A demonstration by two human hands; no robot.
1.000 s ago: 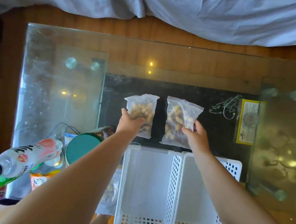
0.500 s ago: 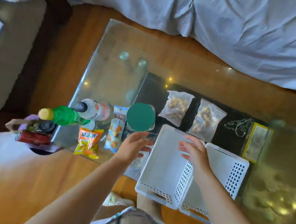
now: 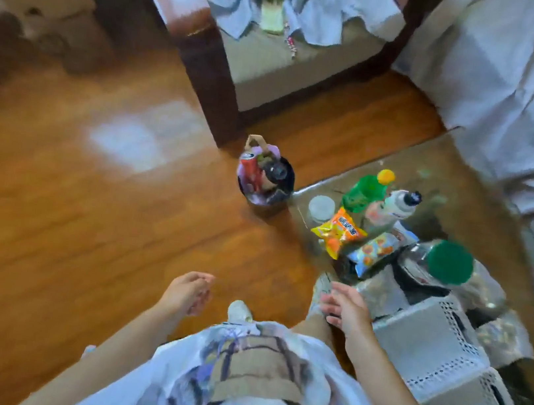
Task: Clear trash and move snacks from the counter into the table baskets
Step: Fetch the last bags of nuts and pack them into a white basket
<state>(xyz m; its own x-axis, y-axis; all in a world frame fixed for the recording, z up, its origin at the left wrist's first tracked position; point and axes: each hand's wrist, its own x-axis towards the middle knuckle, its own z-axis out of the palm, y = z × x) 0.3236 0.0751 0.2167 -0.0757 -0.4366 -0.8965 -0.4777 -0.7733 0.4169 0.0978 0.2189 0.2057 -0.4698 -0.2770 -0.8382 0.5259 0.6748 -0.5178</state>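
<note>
Two white perforated baskets point(image 3: 428, 344) stand side by side on the glass table point(image 3: 437, 165) at the lower right. Beyond them on the table are an orange snack packet point(image 3: 339, 232), a pale packet with orange print point(image 3: 372, 252), a jar with a green lid point(image 3: 449, 262), a green bottle point(image 3: 364, 189) and a white bottle point(image 3: 393, 207). My left hand point(image 3: 187, 294) hangs over the wooden floor, fingers loosely curled, holding nothing. My right hand point(image 3: 345, 307) is relaxed near the table's corner, beside the nearer basket, holding nothing. The picture is blurred.
A small dark bin point(image 3: 265, 181) full of cans and trash stands on the wooden floor point(image 3: 84, 209) off the table's corner. A dark wooden chair frame point(image 3: 209, 65) with cloth on its seat stands behind. A sheet-covered sofa point(image 3: 520, 73) fills the right.
The view has swung left, away from the table and toward the floor and bin. Both hands let go of the nut bags, drew back from the baskets and now hang free.
</note>
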